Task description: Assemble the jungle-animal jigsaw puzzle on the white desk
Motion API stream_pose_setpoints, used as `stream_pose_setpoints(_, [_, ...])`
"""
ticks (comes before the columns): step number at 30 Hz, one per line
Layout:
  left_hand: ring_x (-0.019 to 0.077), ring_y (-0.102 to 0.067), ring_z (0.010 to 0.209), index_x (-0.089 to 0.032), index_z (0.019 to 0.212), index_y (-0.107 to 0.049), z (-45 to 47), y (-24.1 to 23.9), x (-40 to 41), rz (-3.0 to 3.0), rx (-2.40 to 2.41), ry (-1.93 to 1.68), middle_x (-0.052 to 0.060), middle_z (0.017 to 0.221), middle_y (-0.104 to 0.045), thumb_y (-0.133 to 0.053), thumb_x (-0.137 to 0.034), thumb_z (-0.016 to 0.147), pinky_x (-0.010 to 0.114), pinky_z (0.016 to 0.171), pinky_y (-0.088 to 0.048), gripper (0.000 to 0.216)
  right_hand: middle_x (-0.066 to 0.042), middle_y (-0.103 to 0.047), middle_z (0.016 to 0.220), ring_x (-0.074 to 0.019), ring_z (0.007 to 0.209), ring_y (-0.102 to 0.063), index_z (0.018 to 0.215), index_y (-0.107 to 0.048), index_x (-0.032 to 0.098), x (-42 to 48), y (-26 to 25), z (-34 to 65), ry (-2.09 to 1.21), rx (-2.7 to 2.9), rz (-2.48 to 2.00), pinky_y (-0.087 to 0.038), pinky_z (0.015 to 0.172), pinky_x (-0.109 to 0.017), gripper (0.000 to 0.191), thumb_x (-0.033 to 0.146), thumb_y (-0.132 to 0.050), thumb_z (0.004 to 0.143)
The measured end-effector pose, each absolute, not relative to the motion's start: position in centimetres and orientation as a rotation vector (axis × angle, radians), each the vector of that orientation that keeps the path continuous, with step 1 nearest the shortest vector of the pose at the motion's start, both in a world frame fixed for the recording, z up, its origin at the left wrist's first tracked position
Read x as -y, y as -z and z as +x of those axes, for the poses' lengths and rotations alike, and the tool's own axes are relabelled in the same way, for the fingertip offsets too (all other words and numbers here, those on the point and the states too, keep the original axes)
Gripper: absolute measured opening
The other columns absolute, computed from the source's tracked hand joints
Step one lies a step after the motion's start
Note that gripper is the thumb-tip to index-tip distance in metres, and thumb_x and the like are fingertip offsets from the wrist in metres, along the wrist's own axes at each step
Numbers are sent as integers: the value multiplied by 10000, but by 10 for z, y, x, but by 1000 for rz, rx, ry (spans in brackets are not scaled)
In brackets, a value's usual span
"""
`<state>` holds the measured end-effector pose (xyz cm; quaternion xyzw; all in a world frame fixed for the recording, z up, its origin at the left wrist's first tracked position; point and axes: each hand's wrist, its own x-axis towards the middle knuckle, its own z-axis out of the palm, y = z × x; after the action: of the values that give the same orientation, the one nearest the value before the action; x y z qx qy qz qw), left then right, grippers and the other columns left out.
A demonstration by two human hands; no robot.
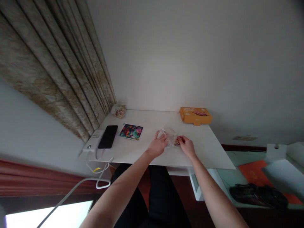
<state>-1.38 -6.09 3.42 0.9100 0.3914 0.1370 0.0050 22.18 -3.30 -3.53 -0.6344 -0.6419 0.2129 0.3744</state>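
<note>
A crinkled clear plastic bag (169,134) is between my hands, low over the front half of the white table (156,118). My left hand (156,146) grips the bag's left side with the fingers curled onto it. At the other end, my right hand (186,145) is closed in a pinch on the bag. Small yellow-brown pieces (176,142) show through the plastic beside my right fingertips, too small to name. Whether any piece is between those fingers is hidden.
An orange box (196,116) lies at the back right. A colourful printed card (131,131), a black phone (108,136) and a white cabled power block (92,142) are on the left. Another filled plastic bag (119,110) sits at the back left corner. A white cable (83,180) hangs off the edge.
</note>
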Motion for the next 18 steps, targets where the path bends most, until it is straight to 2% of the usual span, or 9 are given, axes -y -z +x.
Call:
stream_pose_setpoints(3, [274, -560, 1312, -251, 1342, -614, -13, -35, 55, 2802, -1284, -349, 123, 1378, -647, -418, -2, 878, 558, 1188, -264, 562, -86, -777, 829, -251, 742, -711, 930, -725, 217, 34, 34, 222, -550, 1636, -1632, -493, 704, -336, 456, 587, -457, 939])
stream_pose_setpoints(6, [304, -568, 1282, -240, 1274, -661, -11, -36, 54, 2784, -1278, -338, 141, 1330, -665, -415, -12, 892, 555, 1113, -331, 509, -87, -778, 826, -253, 745, -715, 921, -724, 219, 34, 34, 222, -574, 1627, -1619, -492, 696, -334, 442, 582, -473, 932])
stream_pose_setpoints(13, [300, -599, 1174, -246, 1210, -698, -7, -36, 53, 2778, -1334, -380, 109, 1186, -719, -444, -57, 925, 507, 1063, -355, 426, -92, -776, 816, -251, 734, -717, 902, -715, 219, 34, 32, 221, -615, 1610, -1602, -489, 686, -329, 444, 592, -475, 922])
stream_pose_setpoints(18, [268, -607, 1093, -191, 1040, -708, -9, -35, 50, 2808, -1411, -306, 91, 1047, -728, -460, -87, 959, 464, 1032, -349, 281, -91, -772, 812, -250, 728, -704, 884, -708, 222, 33, 34, 221, -596, 1611, -1623, -480, 688, -330, 424, 582, -487, 907])
